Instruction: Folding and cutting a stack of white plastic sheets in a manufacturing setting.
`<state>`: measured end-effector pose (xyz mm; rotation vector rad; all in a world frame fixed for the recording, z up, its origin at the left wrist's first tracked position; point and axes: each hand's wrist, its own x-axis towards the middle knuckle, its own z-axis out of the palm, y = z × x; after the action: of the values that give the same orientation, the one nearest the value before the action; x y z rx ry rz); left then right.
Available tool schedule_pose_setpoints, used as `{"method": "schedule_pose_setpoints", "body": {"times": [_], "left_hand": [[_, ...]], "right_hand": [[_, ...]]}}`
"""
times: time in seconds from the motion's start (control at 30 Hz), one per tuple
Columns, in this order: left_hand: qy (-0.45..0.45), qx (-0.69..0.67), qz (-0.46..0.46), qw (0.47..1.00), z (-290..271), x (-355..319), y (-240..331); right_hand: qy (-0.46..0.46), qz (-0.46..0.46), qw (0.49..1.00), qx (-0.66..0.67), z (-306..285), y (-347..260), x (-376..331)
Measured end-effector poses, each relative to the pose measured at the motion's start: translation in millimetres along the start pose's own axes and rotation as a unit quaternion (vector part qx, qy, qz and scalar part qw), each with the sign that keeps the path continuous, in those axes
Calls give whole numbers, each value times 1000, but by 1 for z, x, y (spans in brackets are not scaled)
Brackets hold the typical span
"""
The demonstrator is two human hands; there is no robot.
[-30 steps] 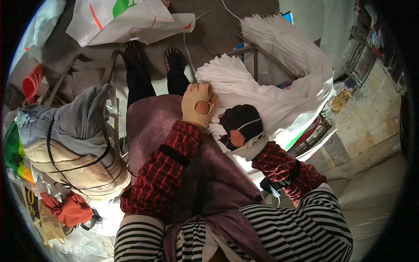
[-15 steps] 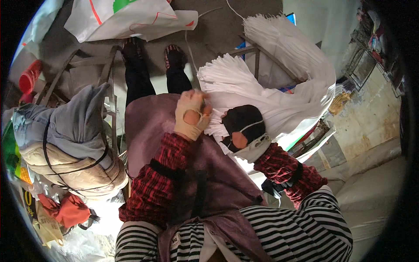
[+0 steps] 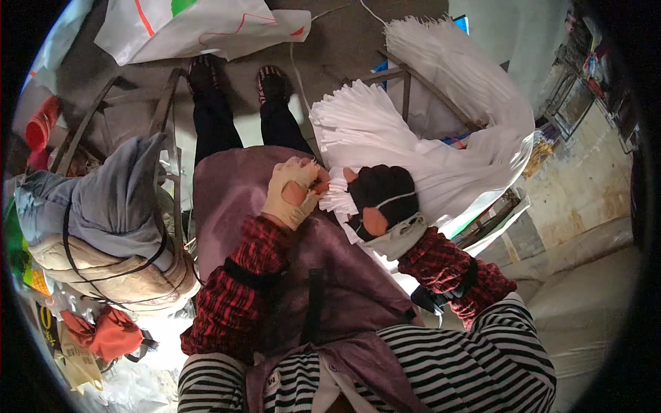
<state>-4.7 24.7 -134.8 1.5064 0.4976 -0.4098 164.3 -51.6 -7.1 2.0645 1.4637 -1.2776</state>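
Note:
A thick bundle of white woven strips (image 3: 441, 168) curves over a metal-framed support on my right, its cut ends fanned toward my lap. My right hand (image 3: 383, 201), in a black fingerless glove over a pale cuff, is closed on some strips, with short ends sticking out past its thumb. My left hand (image 3: 295, 191), in a cream glove with bare fingertips, is pinched close beside those ends. What lies between its fingertips is too small to make out. Under both hands a purple apron (image 3: 234, 186) covers my lap.
Left of my lap, a corded roll of grey and beige padding (image 3: 110, 227) leans by a metal frame (image 3: 113, 96). A red bag (image 3: 110, 332) lies below it, a red cup (image 3: 43, 124) farther out. A white printed sack (image 3: 200, 27) lies on the floor ahead.
My left hand has moved slightly left and down, and its fingers now meet the strip ends. The right hand has stayed nearly in place, its thumb showing more clearly.

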Motion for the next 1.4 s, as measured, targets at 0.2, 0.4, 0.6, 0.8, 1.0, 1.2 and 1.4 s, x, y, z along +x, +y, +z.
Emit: {"method": "schedule_pose_setpoints", "body": {"times": [0.2, 0.4, 0.6, 0.8, 1.0, 1.2, 1.4], "left_hand": [[168, -14, 83, 982, -13, 44, 14], [168, 101, 40, 980, 4, 45, 19], [115, 102, 49, 987, 12, 18, 13], [183, 86, 52, 978, 12, 15, 14], [240, 64, 58, 967, 16, 16, 18], [263, 129, 63, 954, 18, 16, 20], [204, 174, 19, 963, 22, 10, 19]], "right_hand": [[47, -39, 998, 7, 4, 5, -2], [58, -44, 997, 28, 10, 5, -1], [138, -10, 989, 53, 23, 8, 0], [123, -53, 990, 43, 9, 7, 2], [146, -66, 987, 28, 14, 8, 4], [153, -28, 987, 47, 21, 8, 5], [122, -21, 991, 56, 17, 8, 5]]}}
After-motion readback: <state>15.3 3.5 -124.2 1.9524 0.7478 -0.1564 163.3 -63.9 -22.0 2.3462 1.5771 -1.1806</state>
